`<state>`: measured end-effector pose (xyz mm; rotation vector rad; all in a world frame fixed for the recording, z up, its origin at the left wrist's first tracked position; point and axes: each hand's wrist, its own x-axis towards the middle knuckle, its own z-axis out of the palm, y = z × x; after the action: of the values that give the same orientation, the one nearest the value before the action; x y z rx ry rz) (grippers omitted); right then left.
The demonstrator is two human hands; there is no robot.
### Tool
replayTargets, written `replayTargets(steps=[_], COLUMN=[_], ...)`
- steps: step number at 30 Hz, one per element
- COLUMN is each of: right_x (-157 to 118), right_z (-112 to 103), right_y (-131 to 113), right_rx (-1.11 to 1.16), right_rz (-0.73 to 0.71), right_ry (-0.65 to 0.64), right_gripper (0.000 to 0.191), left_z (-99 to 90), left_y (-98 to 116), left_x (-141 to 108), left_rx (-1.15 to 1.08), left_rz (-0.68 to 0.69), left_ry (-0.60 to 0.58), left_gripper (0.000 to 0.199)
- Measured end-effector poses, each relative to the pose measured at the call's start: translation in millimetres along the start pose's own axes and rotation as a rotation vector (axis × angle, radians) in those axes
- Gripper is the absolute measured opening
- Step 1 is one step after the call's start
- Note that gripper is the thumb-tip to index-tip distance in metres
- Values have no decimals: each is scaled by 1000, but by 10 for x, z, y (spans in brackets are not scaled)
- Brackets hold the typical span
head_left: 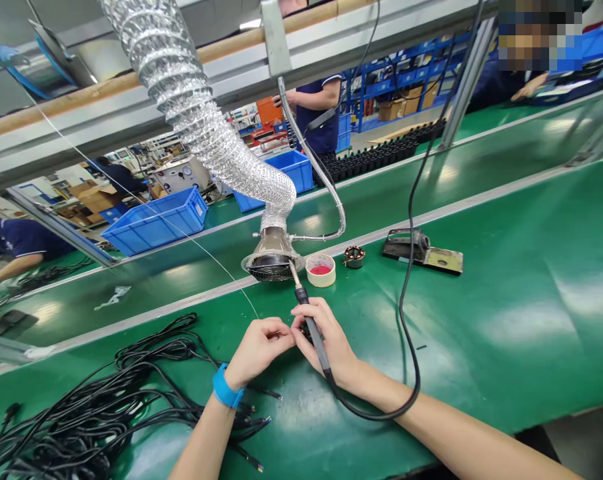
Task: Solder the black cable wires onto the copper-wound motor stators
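My right hand (329, 337) is closed around a soldering iron (315, 340), whose tip points up and away, close to the fume hood's mouth (271, 263). A small dark part (305, 329) shows between that hand's fingers, mostly hidden. My left hand (264, 347), with a blue band (226, 387) at the wrist, is pinched shut beside the right fingertips. Thin solder wire (221, 265) runs down from a spool (56, 57) at upper left to the left hand. What lies between the touching fingertips is largely covered.
Black cables (96, 400) with bared ends lie heaped at left. Behind the hands sit a round tub with red contents (321, 270), a copper-wound stator (354, 257) and an iron stand (424, 253). The iron's cord (411, 333) loops at right. Blue bins (156, 217) and co-workers are farther back.
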<state>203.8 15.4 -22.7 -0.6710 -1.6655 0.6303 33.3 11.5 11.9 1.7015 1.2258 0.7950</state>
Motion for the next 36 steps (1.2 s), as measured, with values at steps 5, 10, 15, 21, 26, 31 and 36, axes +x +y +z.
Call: replayTargets(steps=[5, 10, 15, 21, 26, 31, 36], right_x=[7, -6, 10, -4, -23, 14, 83], right_z=[-3, 0, 0, -15, -16, -25, -122], right_y=[5, 38, 25, 37, 51, 48, 60], right_rx=[99, 156, 168, 83, 74, 55, -46], right_rz=[114, 173, 193, 162, 103, 78, 83], right_ry=[27, 40, 89, 117, 52, 36, 121], right_gripper=[33, 29, 27, 30, 29, 27, 25], left_z=[-66, -37, -4, 13, 23, 27, 36], left_y=[-29, -106, -104, -83, -33, -48, -164], left_x=[27, 40, 38, 44, 38, 51, 120], left_rx=[-138, -285, -305, -258, -234, -242, -212], left_rz=[-45, -158, -167, -151, -130, -104, -43], left_ry=[-14, -35, 2, 53, 46, 127, 249], left_gripper=[26, 33, 36, 35, 32, 27, 23])
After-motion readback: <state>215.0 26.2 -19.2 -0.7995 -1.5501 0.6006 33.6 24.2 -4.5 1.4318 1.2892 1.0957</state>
